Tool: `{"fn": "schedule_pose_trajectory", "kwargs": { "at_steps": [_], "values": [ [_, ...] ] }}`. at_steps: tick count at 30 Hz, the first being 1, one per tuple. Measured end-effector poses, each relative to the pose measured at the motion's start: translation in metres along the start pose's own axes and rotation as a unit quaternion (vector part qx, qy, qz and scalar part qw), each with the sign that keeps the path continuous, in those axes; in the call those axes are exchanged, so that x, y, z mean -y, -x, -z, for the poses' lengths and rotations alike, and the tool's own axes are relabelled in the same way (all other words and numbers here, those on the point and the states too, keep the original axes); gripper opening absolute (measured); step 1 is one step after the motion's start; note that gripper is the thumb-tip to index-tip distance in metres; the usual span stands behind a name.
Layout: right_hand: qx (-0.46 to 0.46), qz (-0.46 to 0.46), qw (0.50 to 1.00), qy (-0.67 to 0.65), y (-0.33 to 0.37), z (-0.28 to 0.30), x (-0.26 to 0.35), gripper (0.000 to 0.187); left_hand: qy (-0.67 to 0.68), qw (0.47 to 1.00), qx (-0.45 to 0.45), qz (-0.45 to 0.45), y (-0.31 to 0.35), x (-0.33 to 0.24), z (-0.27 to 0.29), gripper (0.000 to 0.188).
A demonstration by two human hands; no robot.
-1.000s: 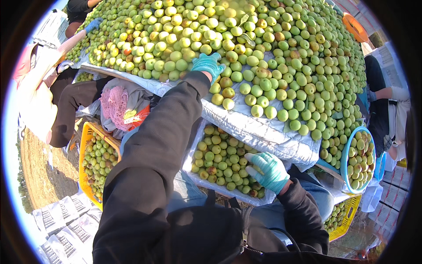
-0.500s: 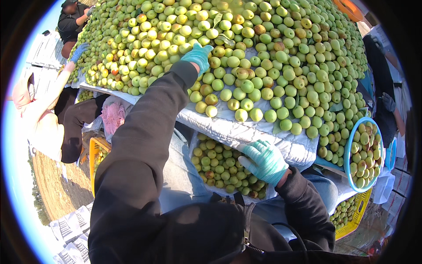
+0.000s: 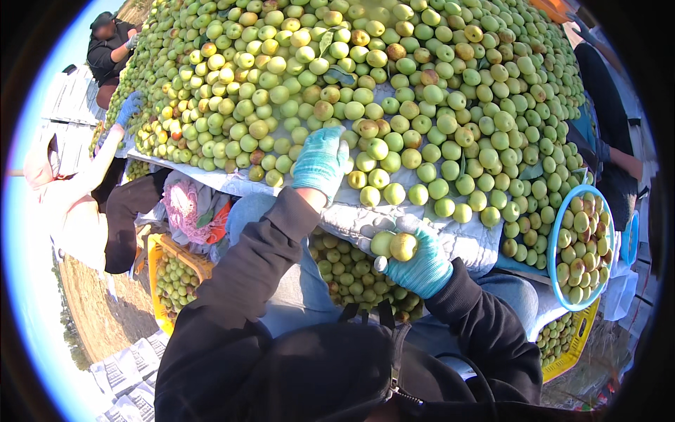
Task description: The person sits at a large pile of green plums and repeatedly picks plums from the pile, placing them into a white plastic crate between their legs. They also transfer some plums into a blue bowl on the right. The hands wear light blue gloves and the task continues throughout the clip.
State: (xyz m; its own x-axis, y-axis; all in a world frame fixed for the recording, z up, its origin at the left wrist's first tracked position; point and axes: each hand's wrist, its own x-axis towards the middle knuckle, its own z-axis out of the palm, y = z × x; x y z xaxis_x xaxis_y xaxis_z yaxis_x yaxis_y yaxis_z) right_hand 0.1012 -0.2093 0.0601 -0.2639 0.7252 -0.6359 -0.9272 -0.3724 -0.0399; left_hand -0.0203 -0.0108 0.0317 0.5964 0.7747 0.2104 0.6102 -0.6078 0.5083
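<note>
A big heap of green fruits (image 3: 246, 105) that look like jujubes, some with brown patches, spreads over a pale padded sheet (image 3: 450, 235). My left hand (image 3: 320, 165), in a teal glove, is at the heap's near edge with its fingers together and curled down. Whatever lies under those fingers is hidden. Palm upward, my gloved right hand (image 3: 425, 271) is closed round two jujubes (image 3: 402, 247), just in front of the sheet's edge. Below both hands, between my knees, sits a container of jujubes (image 3: 358, 274).
A blue round basket (image 3: 559, 260) of browner jujubes stands at the right, above a yellow crate (image 3: 580, 344). Another yellow crate (image 3: 162, 309) is at the left. Co-workers sit at the left; a gloved hand (image 3: 129, 109) touches the heap. Another person's arm (image 3: 624, 163) shows at the right.
My left hand has drawn back from the heap toward me. My right hand, earlier spread with nothing visible in it, has turned up and now holds two jujubes.
</note>
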Motion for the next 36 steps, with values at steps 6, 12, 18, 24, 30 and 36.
{"fn": "schedule_pose_trajectory", "kwargs": {
  "at_steps": [6, 12, 18, 24, 30, 36],
  "values": [
    [0.057, 0.031, 0.996, 0.053, -0.008, 0.006, 0.006, 0.038, -0.202, 0.951, 0.183, 0.143, -0.067, 0.020, -0.012, 0.055],
    [0.077, 0.051, 0.992, 0.088, -0.015, -0.004, 0.020, 0.042, 0.066, 0.996, -0.048, 0.046, -0.035, 0.051, 0.047, 0.026],
    [0.014, 0.072, 0.990, 0.120, -0.011, -0.010, 0.009, 0.049, 0.565, 0.588, -0.290, 0.502, 0.178, 0.240, 0.202, 0.013],
    [0.033, 0.058, 0.989, 0.128, -0.019, -0.010, 0.004, 0.052, 0.515, 0.448, -0.540, 0.493, 0.352, 0.372, 0.323, 0.023],
    [0.011, 0.073, 0.988, 0.135, -0.021, -0.008, 0.007, 0.041, 0.597, 0.583, -0.418, 0.359, 0.210, 0.317, 0.245, 0.034],
    [0.025, 0.115, 0.985, 0.125, -0.029, -0.009, 0.013, 0.035, -0.171, 0.984, -0.021, -0.055, 0.006, 0.150, 0.079, 0.038]
  ]
}}
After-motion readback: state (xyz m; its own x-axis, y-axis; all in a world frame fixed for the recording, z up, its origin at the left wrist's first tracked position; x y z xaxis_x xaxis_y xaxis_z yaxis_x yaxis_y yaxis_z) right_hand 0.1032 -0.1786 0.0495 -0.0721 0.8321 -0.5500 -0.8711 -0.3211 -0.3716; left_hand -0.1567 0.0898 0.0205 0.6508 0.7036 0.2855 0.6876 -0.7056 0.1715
